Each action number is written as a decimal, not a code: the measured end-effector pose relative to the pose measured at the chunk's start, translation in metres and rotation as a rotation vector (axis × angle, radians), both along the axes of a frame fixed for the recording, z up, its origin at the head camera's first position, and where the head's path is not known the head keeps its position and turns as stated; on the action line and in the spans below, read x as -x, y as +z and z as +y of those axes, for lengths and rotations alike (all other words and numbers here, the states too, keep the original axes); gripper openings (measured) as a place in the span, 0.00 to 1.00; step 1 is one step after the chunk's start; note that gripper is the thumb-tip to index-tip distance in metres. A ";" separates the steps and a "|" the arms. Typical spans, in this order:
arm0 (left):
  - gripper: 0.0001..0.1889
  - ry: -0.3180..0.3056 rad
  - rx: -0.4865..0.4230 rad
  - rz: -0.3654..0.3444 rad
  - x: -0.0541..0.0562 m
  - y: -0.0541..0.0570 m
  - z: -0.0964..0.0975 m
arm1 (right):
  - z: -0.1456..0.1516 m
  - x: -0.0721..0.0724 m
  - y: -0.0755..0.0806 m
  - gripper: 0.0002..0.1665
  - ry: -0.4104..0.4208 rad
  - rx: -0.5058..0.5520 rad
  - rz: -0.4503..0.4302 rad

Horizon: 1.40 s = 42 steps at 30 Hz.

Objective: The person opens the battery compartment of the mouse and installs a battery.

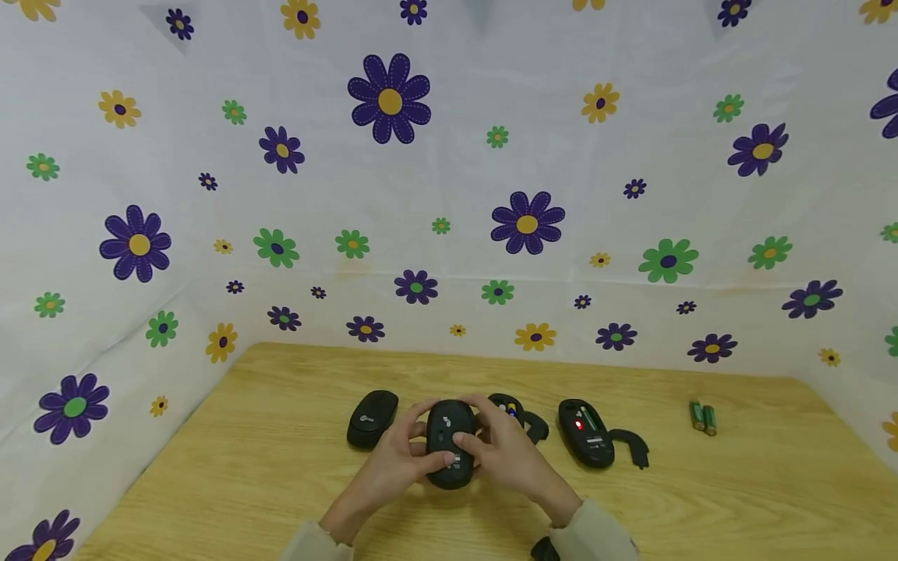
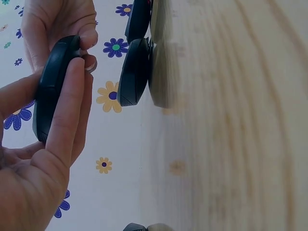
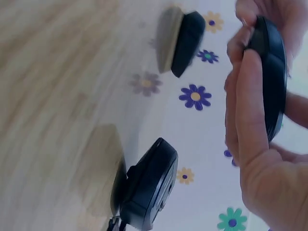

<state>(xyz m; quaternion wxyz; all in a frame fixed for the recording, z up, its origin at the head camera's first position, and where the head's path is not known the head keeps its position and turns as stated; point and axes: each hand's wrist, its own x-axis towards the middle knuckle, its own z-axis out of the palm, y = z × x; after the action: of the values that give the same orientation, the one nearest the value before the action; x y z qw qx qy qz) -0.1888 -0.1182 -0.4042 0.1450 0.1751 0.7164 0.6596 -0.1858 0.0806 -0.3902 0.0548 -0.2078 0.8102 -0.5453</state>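
A black computer mouse (image 1: 444, 417) is held up off the table between both hands, its underside towards the head view. My left hand (image 1: 394, 460) grips it from the left, thumb on the lower part of the underside. From the right, my right hand (image 1: 510, 450) grips the same mouse, with its thumb near the middle. Both wrist views show the mouse edge-on, the left wrist view (image 2: 50, 89) and the right wrist view, where fingers lie along its top side. Behind the right hand, a second mouse (image 1: 501, 400) with batteries in its bay is partly hidden.
On the wooden table (image 1: 231, 467), a mouse (image 1: 372, 419) lies upright at left. At right lies an upturned mouse (image 1: 585, 440) with a red light, a battery inside and its curved cover (image 1: 634, 446) beside it. Two green batteries (image 1: 703, 418) lie farther right. A dark object (image 1: 543, 549) shows near the right sleeve.
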 end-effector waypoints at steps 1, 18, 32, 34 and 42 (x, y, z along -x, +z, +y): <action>0.40 0.000 0.000 0.000 0.000 0.000 0.000 | 0.001 0.000 0.001 0.28 0.016 0.018 -0.024; 0.42 0.006 0.025 -0.039 -0.006 -0.001 0.003 | 0.002 0.002 -0.004 0.26 0.033 0.002 0.121; 0.42 0.007 0.009 -0.053 -0.005 0.001 0.000 | -0.002 0.004 -0.002 0.26 -0.096 -0.080 0.217; 0.42 0.008 0.012 -0.052 -0.004 0.002 0.000 | -0.002 0.006 0.000 0.25 -0.111 -0.056 0.224; 0.42 -0.010 -0.005 -0.047 -0.002 0.002 -0.003 | -0.002 0.009 0.008 0.12 -0.137 -0.009 0.240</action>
<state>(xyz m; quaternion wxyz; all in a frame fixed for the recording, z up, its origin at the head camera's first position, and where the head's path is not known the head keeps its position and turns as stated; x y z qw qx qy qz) -0.1867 -0.1214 -0.4019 0.1644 0.1635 0.7102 0.6648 -0.1951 0.0790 -0.3822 -0.0789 -0.2154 0.8256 -0.5154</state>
